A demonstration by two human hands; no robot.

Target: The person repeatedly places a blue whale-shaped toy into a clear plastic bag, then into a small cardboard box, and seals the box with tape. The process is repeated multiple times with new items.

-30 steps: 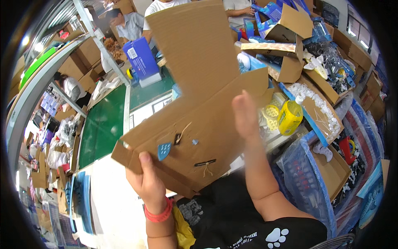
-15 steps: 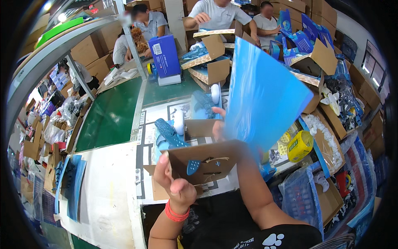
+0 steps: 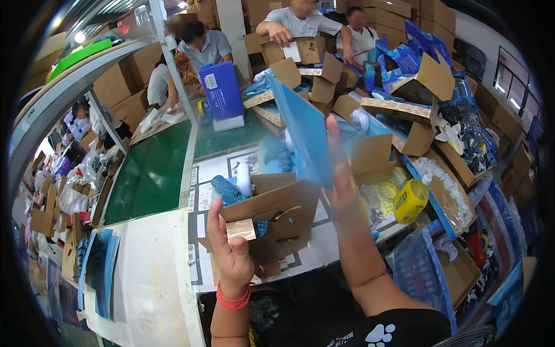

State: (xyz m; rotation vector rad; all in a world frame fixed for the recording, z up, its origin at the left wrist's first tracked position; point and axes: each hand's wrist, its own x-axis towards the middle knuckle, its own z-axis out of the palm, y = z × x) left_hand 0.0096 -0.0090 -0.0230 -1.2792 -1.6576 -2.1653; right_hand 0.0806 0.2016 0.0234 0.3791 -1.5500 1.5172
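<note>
An open cardboard box (image 3: pixel 283 225) stands at the table's front edge, its brown panel facing me. Twist ties and a dotted blue piece (image 3: pixel 261 228) poke through that panel. My left hand (image 3: pixel 232 257) is at the box's left edge, fingers stretched up and thumb apart. My right hand (image 3: pixel 342 182), partly blurred, holds a glossy blue card sheet (image 3: pixel 300 124) upright over the box's right end; its thumb is hidden. Behind the panel are a blue textured toy (image 3: pixel 226 189) and a white rounded part (image 3: pixel 243 180). Another blue toy (image 3: pixel 277 153) lies farther back, partly behind the sheet.
A yellow bottle (image 3: pixel 410 200) stands at the right, near a carton of white parts (image 3: pixel 444 188). Boxed toys and cartons (image 3: pixel 370 151) crowd the back right. A blue-purple box (image 3: pixel 222 91) stands farther back. Blue sheets (image 3: pixel 104 272) lie at the left. Several people work beyond.
The blue sheet has swung left and turned more edge-on, with my right hand now showing at its right side. My left fingers have straightened from the box's corner. A person behind now handles an open box.
</note>
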